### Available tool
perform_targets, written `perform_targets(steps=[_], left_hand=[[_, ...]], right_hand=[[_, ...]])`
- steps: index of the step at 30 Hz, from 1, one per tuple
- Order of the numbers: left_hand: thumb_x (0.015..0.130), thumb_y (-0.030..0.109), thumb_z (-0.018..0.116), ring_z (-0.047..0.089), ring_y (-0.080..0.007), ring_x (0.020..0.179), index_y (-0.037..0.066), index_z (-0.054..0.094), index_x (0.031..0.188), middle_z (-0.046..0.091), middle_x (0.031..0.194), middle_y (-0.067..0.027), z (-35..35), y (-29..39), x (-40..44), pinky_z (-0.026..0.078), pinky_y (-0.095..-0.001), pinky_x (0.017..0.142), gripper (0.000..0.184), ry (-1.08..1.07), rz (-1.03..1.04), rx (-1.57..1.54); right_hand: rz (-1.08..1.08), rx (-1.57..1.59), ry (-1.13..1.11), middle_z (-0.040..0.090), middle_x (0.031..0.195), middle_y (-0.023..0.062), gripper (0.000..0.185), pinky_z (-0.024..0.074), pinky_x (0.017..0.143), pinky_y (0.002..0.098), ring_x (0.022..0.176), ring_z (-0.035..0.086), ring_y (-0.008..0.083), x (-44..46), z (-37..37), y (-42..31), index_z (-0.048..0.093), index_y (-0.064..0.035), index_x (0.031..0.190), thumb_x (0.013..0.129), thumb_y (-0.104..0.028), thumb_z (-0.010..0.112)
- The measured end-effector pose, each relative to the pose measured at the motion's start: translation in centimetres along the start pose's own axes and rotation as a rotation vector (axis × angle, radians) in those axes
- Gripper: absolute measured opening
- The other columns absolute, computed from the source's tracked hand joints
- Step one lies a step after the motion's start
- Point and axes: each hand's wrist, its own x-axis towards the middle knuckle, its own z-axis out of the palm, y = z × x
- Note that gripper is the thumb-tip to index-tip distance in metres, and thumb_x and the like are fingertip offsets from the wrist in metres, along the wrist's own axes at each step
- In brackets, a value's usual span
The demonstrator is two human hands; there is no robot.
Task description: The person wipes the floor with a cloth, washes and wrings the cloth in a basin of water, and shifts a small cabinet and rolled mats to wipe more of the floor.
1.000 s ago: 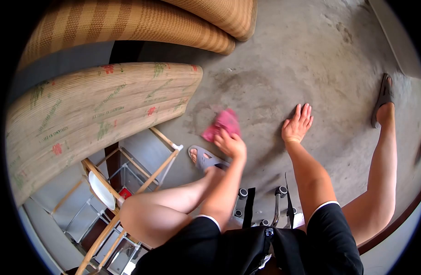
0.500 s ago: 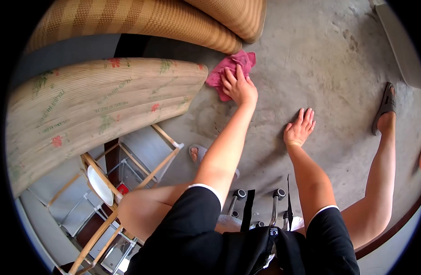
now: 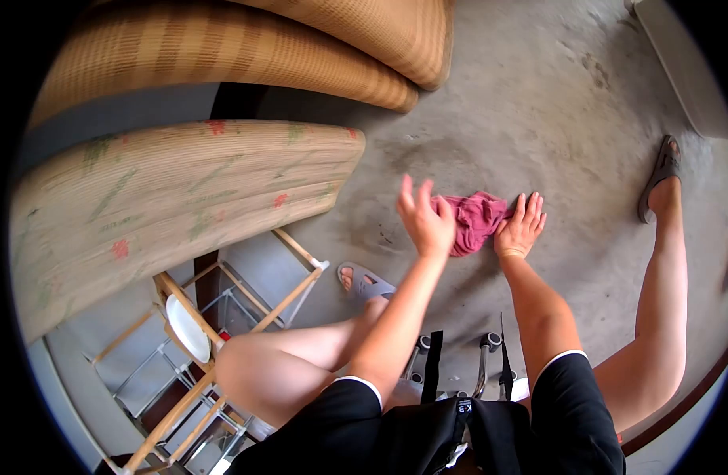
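A crumpled pink cloth (image 3: 476, 222) lies on the concrete floor between my two hands. At its left edge is my left hand (image 3: 429, 223), turned on its side, fingers apart and slightly blurred. The thumb side of that hand meets the cloth; I see no grip on it. My right hand (image 3: 519, 226) rests flat with fingers stretched out, and the cloth's right end reaches its thumb side. Whether any cloth lies beneath the right palm is hidden.
Rolled woven mats (image 3: 245, 55) and a patterned mat (image 3: 198, 202) lie at the upper left. Below them stands a wooden-framed rack (image 3: 289, 299) with a white plate (image 3: 187, 328). Caster legs (image 3: 489, 342) are between my legs. A grey panel (image 3: 693, 71) stands at the upper right.
My left hand has drawn the cloth from beside the mats toward my right hand, bunching it up. Its fingers have lifted off the cloth. The right hand has barely moved.
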Motion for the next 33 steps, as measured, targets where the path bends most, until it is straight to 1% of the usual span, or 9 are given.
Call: perform_targets(steps=[3, 7, 13, 17, 19, 23, 26, 29, 33], left_hand=[[0.079, 0.003, 0.057, 0.043, -0.0405, 0.121, 0.001, 0.051, 0.119, 0.033, 0.140, -0.0247, -4.8, -1.3, 9.0, 0.040, -0.0451, 0.097, 0.041, 0.124, 0.137, 0.019], [0.080, 0.007, 0.060, 0.058, -0.0424, 0.099, 0.014, 0.028, 0.140, 0.018, 0.148, -0.0222, -15.5, 3.2, 18.1, 0.049, -0.0457, 0.084, 0.068, -0.007, 0.019, 0.378], [0.084, 0.005, 0.049, 0.060, -0.0406, 0.094, 0.005, 0.037, 0.130, 0.026, 0.142, -0.0206, -19.9, 0.2, 19.7, 0.051, -0.0458, 0.081, 0.048, -0.378, -0.040, 0.726], [0.083, 0.004, 0.051, 0.058, -0.0401, 0.099, -0.001, 0.040, 0.126, 0.018, 0.145, -0.0207, -20.6, 0.8, 15.1, 0.049, -0.0446, 0.086, 0.045, -0.425, -0.011, 0.661], [0.082, 0.006, 0.053, 0.055, -0.0394, 0.105, 0.000, 0.039, 0.129, 0.017, 0.146, -0.0195, -21.6, 1.6, 12.7, 0.047, -0.0447, 0.090, 0.049, -0.475, -0.058, 0.665], [0.085, 0.024, 0.060, 0.046, -0.0384, 0.117, 0.001, 0.042, 0.129, 0.015, 0.149, -0.0162, -25.3, 2.4, 9.1, 0.041, -0.0458, 0.097, 0.053, -0.658, -0.105, 0.636], [0.085, 0.021, 0.057, 0.053, -0.0365, 0.109, 0.003, 0.049, 0.122, 0.038, 0.138, -0.0192, -29.5, 2.2, 7.1, 0.044, -0.0437, 0.092, 0.042, -0.515, 0.068, 0.684], [0.086, 0.024, 0.050, 0.063, -0.0361, 0.088, 0.008, 0.057, 0.111, 0.064, 0.090, -0.0207, -39.3, 5.0, 6.2, 0.048, -0.0461, 0.079, 0.031, -0.130, -0.240, 0.038], [0.079, 0.014, 0.063, 0.043, -0.0384, 0.117, -0.003, 0.040, 0.126, 0.044, 0.128, -0.0248, -44.3, -3.1, 9.5, 0.034, -0.0424, 0.100, 0.055, 0.781, -0.083, -0.090]], right_hand=[[0.003, 0.012, 0.000, 0.023, 0.149, 0.0147, 0.066, 0.0107, 0.113, 0.0484, 0.139, 0.019, 0.0294, 0.0, 0.3, 0.1, 0.035, -0.0098, 0.137, 0.074, -0.017, 0.052], [0.049, -0.004, -0.074, 0.021, 0.151, 0.0121, 0.067, 0.0101, 0.113, 0.0472, 0.140, 0.015, 0.0264, 0.0, -0.2, 0.2, 0.033, -0.0106, 0.139, 0.076, -0.019, 0.053], [0.081, -0.137, -0.363, 0.019, 0.151, 0.0116, 0.064, 0.0202, 0.110, 0.0484, 0.140, 0.016, 0.0267, 1.4, -2.7, -0.1, 0.032, -0.0112, 0.139, 0.079, -0.022, 0.053], [0.420, 0.229, -0.736, 0.054, 0.124, 0.0163, 0.041, 0.0419, 0.096, 0.0443, 0.117, 0.050, 0.0328, 5.4, -9.4, -5.1, 0.057, -0.0071, 0.115, 0.075, -0.017, 0.061], [0.108, 0.514, -0.294, 0.062, 0.109, 0.0172, 0.032, 0.0455, 0.091, 0.0416, 0.105, 0.058, 0.0347, 4.7, -10.9, -9.5, 0.063, -0.0044, 0.103, 0.072, -0.012, 0.062], [-0.403, 1.084, -0.389, 0.061, 0.111, 0.0162, 0.040, 0.0447, 0.093, 0.0372, 0.107, 0.057, 0.0292, 7.0, -22.3, -24.6, 0.060, -0.0040, 0.111, 0.074, -0.018, 0.068], [-0.703, 1.130, -0.289, 0.046, 0.134, 0.0171, 0.078, 0.0375, 0.102, 0.0360, 0.122, 0.045, 0.0310, 6.7, -30.0, -34.9, 0.040, -0.0075, 0.134, 0.067, -0.024, 0.077], [-0.804, 1.131, -0.185, 0.039, 0.137, 0.0223, 0.102, 0.0336, 0.105, 0.0368, 0.125, 0.040, 0.0360, 4.8, -32.0, -41.9, 0.026, -0.0066, 0.142, 0.059, -0.027, 0.083], [-0.700, 1.160, -0.264, 0.057, 0.114, 0.0200, 0.072, 0.0444, 0.089, 0.0408, 0.108, 0.054, 0.0359, 4.1, -32.9, -44.1, 0.041, -0.0092, 0.129, 0.067, -0.018, 0.077]])
